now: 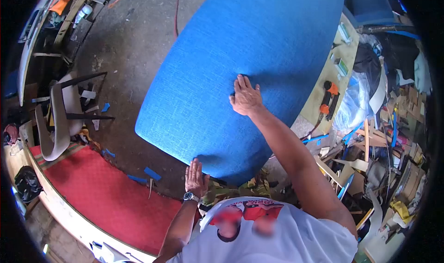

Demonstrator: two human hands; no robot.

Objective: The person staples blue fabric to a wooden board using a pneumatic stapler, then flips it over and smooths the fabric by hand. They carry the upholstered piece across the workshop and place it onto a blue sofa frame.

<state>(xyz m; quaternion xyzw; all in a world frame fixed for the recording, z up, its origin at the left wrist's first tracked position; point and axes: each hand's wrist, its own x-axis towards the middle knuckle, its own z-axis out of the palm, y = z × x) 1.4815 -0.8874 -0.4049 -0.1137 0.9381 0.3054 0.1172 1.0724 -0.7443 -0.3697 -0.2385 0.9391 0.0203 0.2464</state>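
A large blue fabric-covered panel, upholstered and curved at its sides, [222, 45] fills the middle of the head view. My right hand [246, 96] lies flat on the blue cloth, fingers stretched out and holding nothing. At the panel's near edge, my left hand [196, 180] rests with its fingers extended against the fabric. A watch [190, 196] is on the left wrist. The panel's underside is hidden from this view.
An orange and black nail gun [329, 98] lies on a board [314, 96] to the right, beside small green-and-white boxes [341, 67]. Scrap wood and cardboard [370, 170] pile up at far right. A chair frame [58, 119] and a red mat [101, 189] are at left.
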